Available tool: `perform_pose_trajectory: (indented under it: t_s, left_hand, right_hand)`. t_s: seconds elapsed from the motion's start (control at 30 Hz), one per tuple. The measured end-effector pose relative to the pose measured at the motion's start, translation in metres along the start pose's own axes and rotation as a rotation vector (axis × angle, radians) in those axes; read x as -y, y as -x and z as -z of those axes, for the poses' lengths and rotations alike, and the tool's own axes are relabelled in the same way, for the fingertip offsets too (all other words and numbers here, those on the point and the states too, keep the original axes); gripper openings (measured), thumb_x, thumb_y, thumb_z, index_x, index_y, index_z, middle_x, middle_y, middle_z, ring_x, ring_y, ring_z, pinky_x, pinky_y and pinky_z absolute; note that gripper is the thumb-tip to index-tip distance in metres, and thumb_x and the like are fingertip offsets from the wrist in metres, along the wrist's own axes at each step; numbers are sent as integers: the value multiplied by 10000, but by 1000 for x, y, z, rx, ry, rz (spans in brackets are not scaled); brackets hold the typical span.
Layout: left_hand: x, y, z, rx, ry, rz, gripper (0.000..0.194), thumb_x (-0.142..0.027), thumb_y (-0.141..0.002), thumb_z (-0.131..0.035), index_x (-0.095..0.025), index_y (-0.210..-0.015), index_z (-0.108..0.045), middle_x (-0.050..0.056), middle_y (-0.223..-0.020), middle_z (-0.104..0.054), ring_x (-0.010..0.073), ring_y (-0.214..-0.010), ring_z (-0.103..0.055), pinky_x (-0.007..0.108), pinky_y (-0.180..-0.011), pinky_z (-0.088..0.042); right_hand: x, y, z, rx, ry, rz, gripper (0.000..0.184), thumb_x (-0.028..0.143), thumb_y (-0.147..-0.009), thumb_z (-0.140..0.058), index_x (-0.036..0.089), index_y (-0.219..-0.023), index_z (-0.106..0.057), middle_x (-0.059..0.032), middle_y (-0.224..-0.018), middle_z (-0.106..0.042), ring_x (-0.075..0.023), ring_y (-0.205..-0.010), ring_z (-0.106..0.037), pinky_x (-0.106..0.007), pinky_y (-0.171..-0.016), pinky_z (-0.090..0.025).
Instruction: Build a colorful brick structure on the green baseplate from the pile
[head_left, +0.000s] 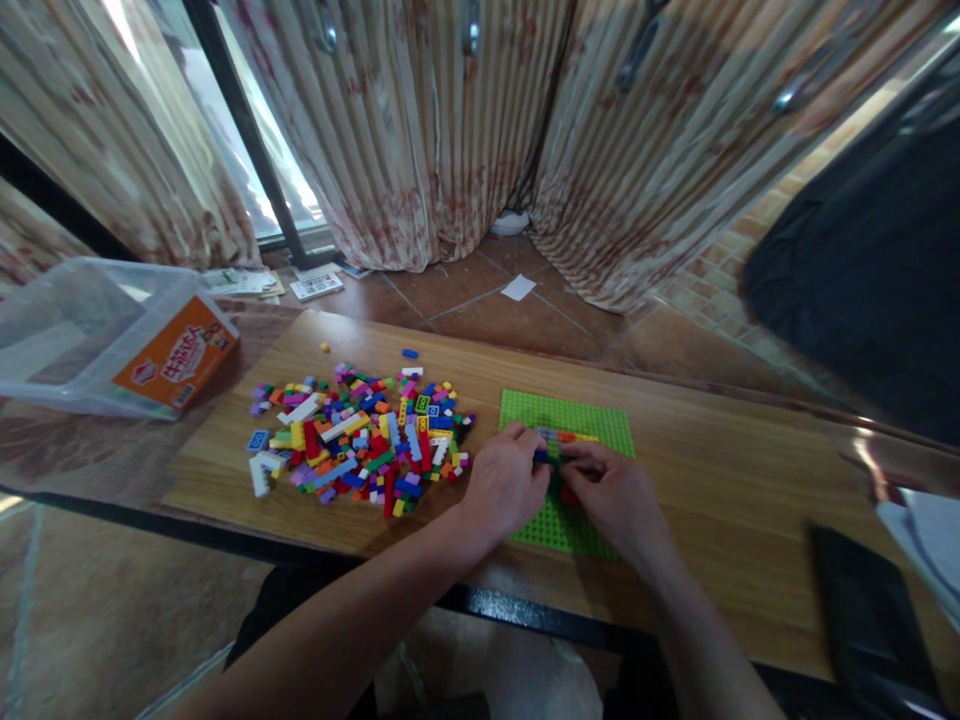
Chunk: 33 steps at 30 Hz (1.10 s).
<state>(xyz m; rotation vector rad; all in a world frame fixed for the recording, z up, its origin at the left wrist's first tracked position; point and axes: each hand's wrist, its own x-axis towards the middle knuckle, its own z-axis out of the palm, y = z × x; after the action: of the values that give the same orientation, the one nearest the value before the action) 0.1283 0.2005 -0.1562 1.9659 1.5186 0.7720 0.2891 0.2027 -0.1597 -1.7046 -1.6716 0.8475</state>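
A green studded baseplate [570, 535] lies on the wooden table, with my hands over its middle. My left hand [506, 478] is closed, its thumb and fingers around a dark blue brick [540, 456] at the plate's left side. Against that brick sits a small green brick [554, 450]. From the other side, my right hand [619, 492] reaches in with its fingers pinched close to the green brick; what they grip is hidden. Behind the fingertips a row of grey, orange and yellow bricks [566, 436] stands on the plate. Some red shows beneath my right fingers.
Left of the plate spreads a large pile of mixed coloured bricks [367, 440]. A clear plastic box [90, 345] with an orange label stands at the far left. At the right lie a black flat object [870, 610] and white papers [926, 535]. Curtains hang behind the table.
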Motion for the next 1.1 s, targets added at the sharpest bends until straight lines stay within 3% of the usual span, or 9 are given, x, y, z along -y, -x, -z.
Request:
perform_pose_trajectory:
  t_s: [0.27, 0.6, 0.87, 1.1]
  left_hand:
    - [-2, -3, -2, -6, 2, 50, 132, -140, -790, -614, -190, -910, -632, 40, -920, -605, 191, -826, -591, 353, -812, -524]
    - [-1, -4, -2, 4, 22, 10, 120, -96, -784, -588, -182, -863, -615, 33, -904, -583, 173, -792, -574, 333, -775, -511]
    - [5, 1, -3, -6, 23, -70, 82, -162, -834, -582, -178, -913, -599, 46, -954, -576, 188, -874, -586, 357, -826, -506]
    - [4, 2, 0, 41, 48, -30, 173, -198, -784, -663, -167, -943, -603, 54, -982, -580, 200, -876, -588, 382, -845, -514]
  right_hand:
    - [6, -2, 1, 31, 32, -8, 242, 215, -730, -570, 196, -952, -663, -8, -677, -731, -177, -592, -680, -302, -603, -510]
    - [8, 3, -3, -17, 152, 75, 254, 183, -766, -513, 210, -974, -656, -4, -705, -719, -179, -656, -674, -315, -671, -486]
    - [8, 1, 2, 10, 52, 0, 282, 302, -773, -552, 183, -1011, -644, -21, -714, -737, -186, -643, -677, -320, -663, -484]
    - [7, -7, 2, -13, 69, -14, 303, 339, -779, -566, 165, -1011, -654, -49, -708, -743, -199, -640, -673, -312, -617, -461]
